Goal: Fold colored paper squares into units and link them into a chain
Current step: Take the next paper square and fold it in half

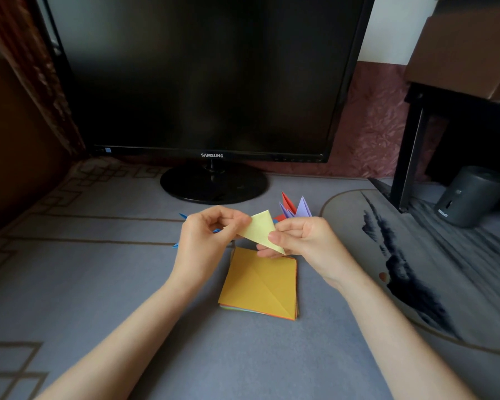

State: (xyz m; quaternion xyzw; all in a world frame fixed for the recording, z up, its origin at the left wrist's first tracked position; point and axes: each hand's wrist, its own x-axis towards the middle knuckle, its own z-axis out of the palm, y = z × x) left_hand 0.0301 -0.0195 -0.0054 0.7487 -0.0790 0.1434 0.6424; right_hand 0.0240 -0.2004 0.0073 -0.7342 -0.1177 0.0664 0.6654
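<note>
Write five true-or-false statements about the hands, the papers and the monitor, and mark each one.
1. The left hand and the right hand both pinch the yellow paper. True.
2. The yellow paper lies flat on the paper stack. False: it is held up in the air above the stack's far edge.
3. The top sheet of the paper stack is orange with a diagonal crease. True.
4. The monitor shows a bright picture. False: its screen is dark.
5. The purple folded pieces lie beyond the right hand. True.
</note>
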